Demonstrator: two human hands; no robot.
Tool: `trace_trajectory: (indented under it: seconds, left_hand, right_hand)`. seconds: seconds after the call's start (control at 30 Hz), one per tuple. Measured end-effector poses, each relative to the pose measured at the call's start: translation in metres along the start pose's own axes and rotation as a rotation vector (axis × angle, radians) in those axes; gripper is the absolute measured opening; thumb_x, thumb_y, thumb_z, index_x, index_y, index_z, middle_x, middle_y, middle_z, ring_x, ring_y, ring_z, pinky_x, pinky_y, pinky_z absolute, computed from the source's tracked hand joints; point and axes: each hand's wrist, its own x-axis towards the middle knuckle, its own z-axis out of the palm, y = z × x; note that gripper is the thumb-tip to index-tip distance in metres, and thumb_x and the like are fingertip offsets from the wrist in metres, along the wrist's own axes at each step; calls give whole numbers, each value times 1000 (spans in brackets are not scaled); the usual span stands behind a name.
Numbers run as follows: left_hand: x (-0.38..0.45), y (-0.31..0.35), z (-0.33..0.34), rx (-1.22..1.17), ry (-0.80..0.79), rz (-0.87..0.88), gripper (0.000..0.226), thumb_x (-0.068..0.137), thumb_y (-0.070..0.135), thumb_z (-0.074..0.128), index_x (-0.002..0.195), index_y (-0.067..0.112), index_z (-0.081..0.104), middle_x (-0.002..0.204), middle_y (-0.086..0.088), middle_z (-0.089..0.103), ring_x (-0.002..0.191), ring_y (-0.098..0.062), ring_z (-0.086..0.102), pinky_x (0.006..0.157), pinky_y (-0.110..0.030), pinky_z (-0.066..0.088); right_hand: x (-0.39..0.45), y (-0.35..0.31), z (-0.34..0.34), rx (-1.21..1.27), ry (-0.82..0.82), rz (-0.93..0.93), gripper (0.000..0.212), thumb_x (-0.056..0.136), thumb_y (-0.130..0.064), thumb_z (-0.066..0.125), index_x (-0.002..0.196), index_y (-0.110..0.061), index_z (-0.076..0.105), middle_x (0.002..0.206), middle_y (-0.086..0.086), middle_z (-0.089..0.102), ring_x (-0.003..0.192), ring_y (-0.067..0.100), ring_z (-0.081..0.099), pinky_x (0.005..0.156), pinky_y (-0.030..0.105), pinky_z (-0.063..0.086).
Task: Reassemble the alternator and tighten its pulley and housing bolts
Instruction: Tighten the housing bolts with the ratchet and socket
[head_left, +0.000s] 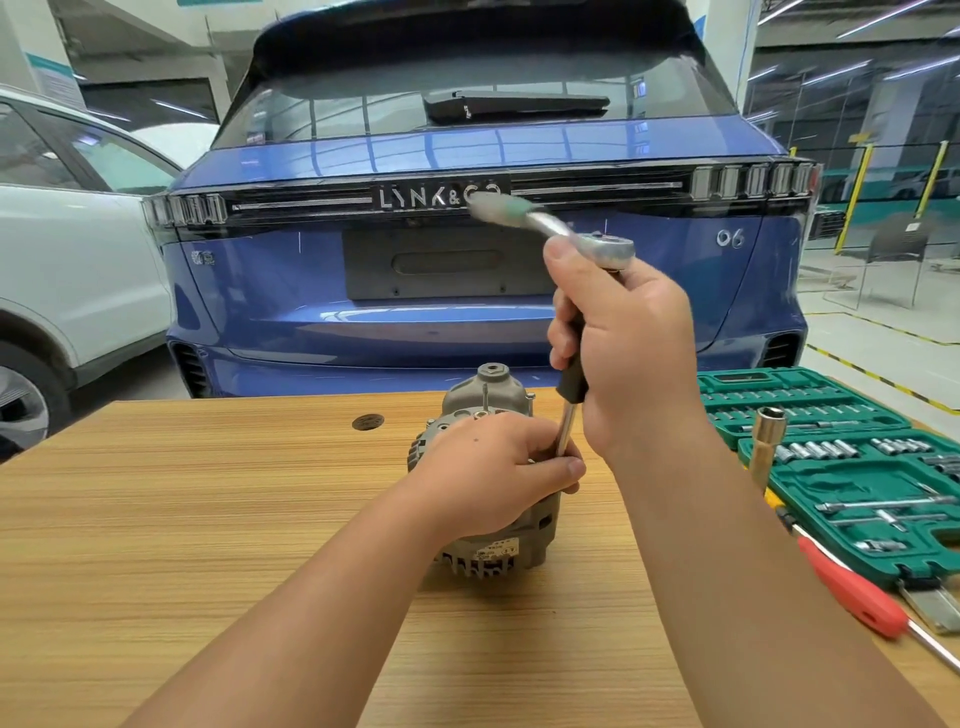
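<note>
Right hand (626, 353) has its fingers wrapped around the black grip of a long chrome extension bar (566, 431) with a silver ratchet wrench (587, 239) on top, its handle blurred and pointing away to the left. Left hand (498, 473) pinches the bar's thin lower shaft while resting on the grey cast-metal alternator (493, 395). The alternator sits mid-way across the light wooden table (208, 519), with an open green socket set case (857, 467) and a red-handled screwdriver (852, 592) off to the right, and a blue SUV (467, 156) parked behind.
</note>
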Motion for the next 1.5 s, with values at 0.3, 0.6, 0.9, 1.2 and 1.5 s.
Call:
trace_trajectory:
  seconds: [0.3,0.6,0.9,1.2,1.5]
  left_hand:
    - [0,0,-1,-34,2,-8,19,101,46,59,83,47,67,88,38,68,88,14,58,73,-26,47]
    - [0,-3,1,-32,8,-1,19,100,45,59,83,47,66,90,39,69,93,15,58,83,-24,48]
    - [0,-3,1,2,13,0,18,100,47,59,86,42,70,89,30,70,92,6,61,85,-29,47]
    - [2,-2,0,-1,-8,0,21,101,48,56,82,47,65,86,41,66,90,14,58,80,-28,45]
    - [0,0,1,18,15,9,23,101,48,57,78,49,62,87,37,69,90,11,60,79,-28,45]
  right_hand:
    - [-3,8,2,93,-179,-157,36,92,-5,62,118,-29,58,83,-1,62,61,14,51,55,27,43]
    - [1,11,-5,327,-295,-72,44,95,-6,37,117,-28,69,80,10,58,63,21,44,51,26,41]
    - [-3,4,3,167,-38,-44,30,92,-33,66,109,-9,59,70,1,53,56,17,44,52,30,37]
    - [-1,4,-2,174,-172,-60,33,90,-7,63,119,-22,56,71,-1,52,57,14,47,54,25,43]
    - [1,11,-2,142,-175,-80,42,88,-28,53,123,-5,59,74,2,52,56,15,42,51,25,39]
